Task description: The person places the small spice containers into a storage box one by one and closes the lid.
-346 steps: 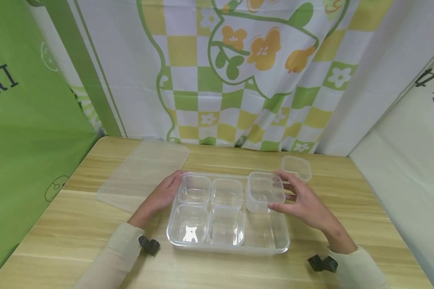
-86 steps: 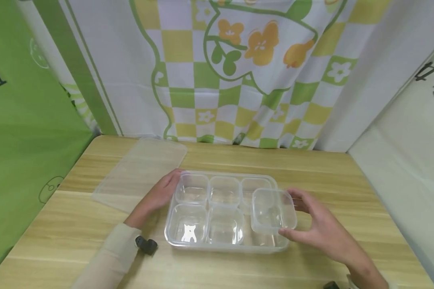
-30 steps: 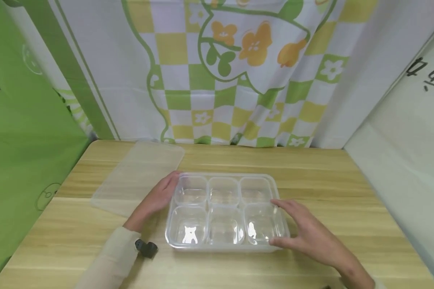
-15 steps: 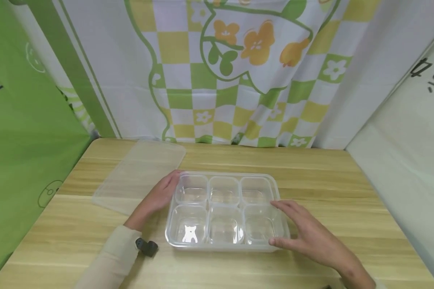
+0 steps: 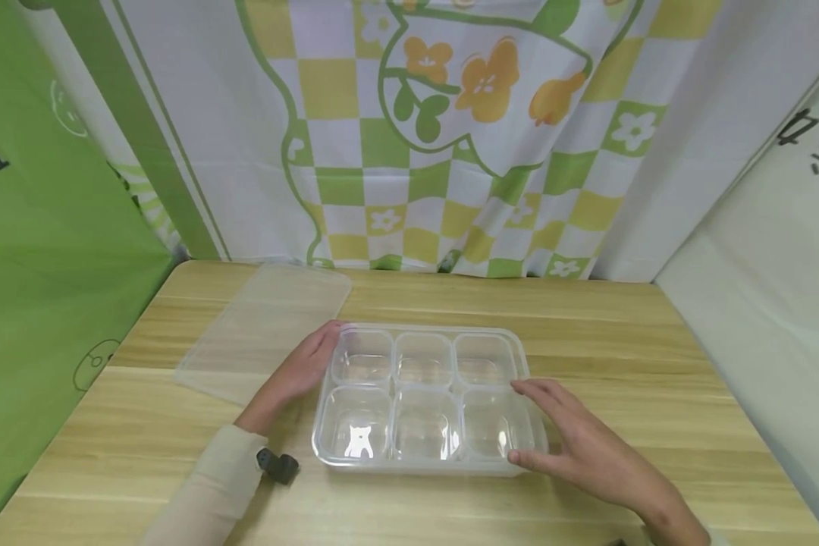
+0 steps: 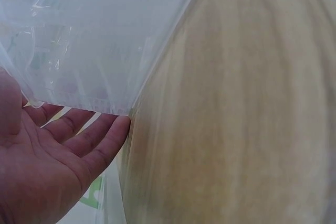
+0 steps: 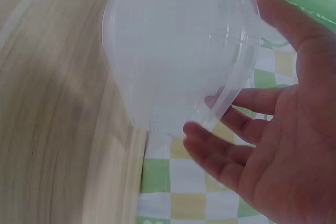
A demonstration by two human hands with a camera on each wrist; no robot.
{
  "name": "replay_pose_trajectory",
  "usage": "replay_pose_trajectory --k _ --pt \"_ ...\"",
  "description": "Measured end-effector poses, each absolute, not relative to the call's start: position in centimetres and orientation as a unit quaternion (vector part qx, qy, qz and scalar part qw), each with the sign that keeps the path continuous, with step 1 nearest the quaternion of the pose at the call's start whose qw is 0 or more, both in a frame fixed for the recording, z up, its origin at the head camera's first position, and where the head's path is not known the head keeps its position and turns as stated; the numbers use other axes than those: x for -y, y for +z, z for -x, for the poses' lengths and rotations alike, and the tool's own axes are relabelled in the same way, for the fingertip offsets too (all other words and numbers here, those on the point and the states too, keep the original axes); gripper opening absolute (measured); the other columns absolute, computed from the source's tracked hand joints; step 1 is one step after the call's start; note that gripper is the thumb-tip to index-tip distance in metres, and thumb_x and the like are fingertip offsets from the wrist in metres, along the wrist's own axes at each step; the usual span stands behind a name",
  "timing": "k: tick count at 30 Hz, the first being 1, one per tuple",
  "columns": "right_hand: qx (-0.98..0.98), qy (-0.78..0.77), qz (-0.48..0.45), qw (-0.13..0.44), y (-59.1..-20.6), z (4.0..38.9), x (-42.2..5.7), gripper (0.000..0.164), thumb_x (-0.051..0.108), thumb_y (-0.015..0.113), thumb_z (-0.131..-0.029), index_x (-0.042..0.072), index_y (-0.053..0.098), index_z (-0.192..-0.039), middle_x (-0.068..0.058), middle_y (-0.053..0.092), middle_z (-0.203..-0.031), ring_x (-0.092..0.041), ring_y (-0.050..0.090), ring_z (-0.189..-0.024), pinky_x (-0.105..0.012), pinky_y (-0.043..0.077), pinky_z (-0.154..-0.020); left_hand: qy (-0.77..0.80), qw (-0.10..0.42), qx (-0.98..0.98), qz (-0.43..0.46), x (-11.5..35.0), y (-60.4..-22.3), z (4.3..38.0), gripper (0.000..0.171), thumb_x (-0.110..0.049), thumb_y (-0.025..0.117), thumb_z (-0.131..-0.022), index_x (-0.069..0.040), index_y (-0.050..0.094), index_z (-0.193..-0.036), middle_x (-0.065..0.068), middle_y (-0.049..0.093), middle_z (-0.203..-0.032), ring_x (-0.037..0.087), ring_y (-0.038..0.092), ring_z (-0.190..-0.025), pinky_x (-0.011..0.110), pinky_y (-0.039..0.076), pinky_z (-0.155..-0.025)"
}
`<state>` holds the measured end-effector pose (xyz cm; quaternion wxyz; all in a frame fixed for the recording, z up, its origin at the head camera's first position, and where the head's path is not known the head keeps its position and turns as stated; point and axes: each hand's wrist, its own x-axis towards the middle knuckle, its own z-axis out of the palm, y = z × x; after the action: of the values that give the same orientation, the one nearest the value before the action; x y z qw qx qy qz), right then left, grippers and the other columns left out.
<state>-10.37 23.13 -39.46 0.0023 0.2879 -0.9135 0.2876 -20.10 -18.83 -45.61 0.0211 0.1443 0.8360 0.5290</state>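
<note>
A large clear plastic storage container (image 5: 426, 469) sits on the table, filled with small clear boxes (image 5: 423, 362) in two rows of three. At its far left corner my left hand (image 5: 307, 362) grips the container. In the left wrist view the fingers (image 6: 105, 142) bend behind the container's far end, and the thumb lies by the rim. My right hand (image 5: 580, 432) spans the right side, thumb and index fingertips right at the rim of the front right small box (image 5: 491, 421). In the right wrist view its fingers are spread beside the clear wall (image 7: 173, 51).
A large clear flat lid (image 5: 266, 326) lies at the table's back left, behind my left forearm. The wooden table (image 5: 607, 326) ends at a checked, flowered curtain (image 5: 450, 182) at the back. A green cloth (image 5: 54, 250) hangs left, a white one (image 5: 778, 303) right.
Earlier my right hand held a small box over the back right, then another, once lying at the table's back right, over the front right. Both now sit inside; that hand's grip has loosened.
</note>
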Motion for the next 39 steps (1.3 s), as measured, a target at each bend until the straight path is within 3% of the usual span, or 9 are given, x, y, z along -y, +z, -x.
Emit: replay_pose_trajectory --k 9,16,20,27,31,39 --pt "0.913 0.276 -0.299 0.003 -39.5 10.3 -23.1 0.082 0.046 0.078 -0.092 0.015 0.039 -0.157 0.004 0.044 -0.147 -0.023 0.050 -0.130 -0.056 0.051 -0.096 0.526 0.023 -0.838 -0.143 18.8 -45.6 20.0 0.045 -0.028 0.029 -0.115 -0.001 0.055 -0.141 0.022 0.059 -0.138 0.042 0.049 -0.134 0.059 0.032 -0.115" --pt "0.914 0.269 -0.304 0.010 -39.3 10.3 -23.1 0.083 0.046 0.079 -0.091 0.020 0.038 -0.158 0.004 0.045 -0.148 -0.021 0.050 -0.128 -0.056 0.052 -0.096 0.525 0.023 -0.838 -0.147 18.7 -45.5 20.0 0.045 -0.028 0.029 -0.115 -0.001 0.055 -0.139 0.021 0.060 -0.134 0.042 0.052 -0.131 0.060 0.035 -0.114" --pt "0.916 0.261 -0.303 0.019 -39.2 10.3 -23.1 0.084 0.047 0.079 -0.090 0.020 0.038 -0.158 -0.001 0.046 -0.148 -0.028 0.049 -0.132 -0.060 0.050 -0.098 0.527 0.023 -0.836 -0.149 18.7 -45.5 20.0 0.043 -0.028 0.029 -0.115 -0.001 0.056 -0.136 0.021 0.061 -0.132 0.041 0.053 -0.130 0.059 0.037 -0.113" --pt "0.919 0.260 -0.295 0.023 -38.5 11.4 -23.1 0.084 0.043 0.078 -0.093 0.010 0.036 -0.158 -0.016 0.042 -0.154 -0.043 0.045 -0.136 -0.069 0.044 -0.100 0.517 0.018 -0.844 -0.143 18.8 -45.3 19.8 0.044 -0.030 0.030 -0.115 -0.002 0.055 -0.139 0.021 0.060 -0.135 0.042 0.052 -0.132 0.059 0.037 -0.113" --pt "0.916 0.271 -0.296 0.022 -38.5 12.5 -23.0 0.081 0.038 0.075 -0.096 0.007 0.034 -0.158 -0.018 0.039 -0.156 -0.045 0.042 -0.138 -0.069 0.040 -0.104 0.484 -0.006 -0.864 -0.139 19.0 -44.9 19.7 0.044 -0.032 0.033 -0.115 -0.005 0.054 -0.141 0.020 0.060 -0.138 0.041 0.052 -0.132 0.059 0.038 -0.112" --pt "0.909 0.288 -0.299 0.041 -39.7 15.2 -22.7 0.075 0.028 0.071 -0.100 0.006 0.032 -0.160 -0.020 0.034 -0.160 -0.045 0.036 -0.142 -0.069 0.034 -0.109 0.380 -0.054 -0.909 -0.159 19.5 -44.0 18.3 0.048 -0.029 0.041 -0.113 0.001 0.043 -0.150 0.023 0.053 -0.145 0.041 0.049 -0.134 0.059 0.040 -0.110"
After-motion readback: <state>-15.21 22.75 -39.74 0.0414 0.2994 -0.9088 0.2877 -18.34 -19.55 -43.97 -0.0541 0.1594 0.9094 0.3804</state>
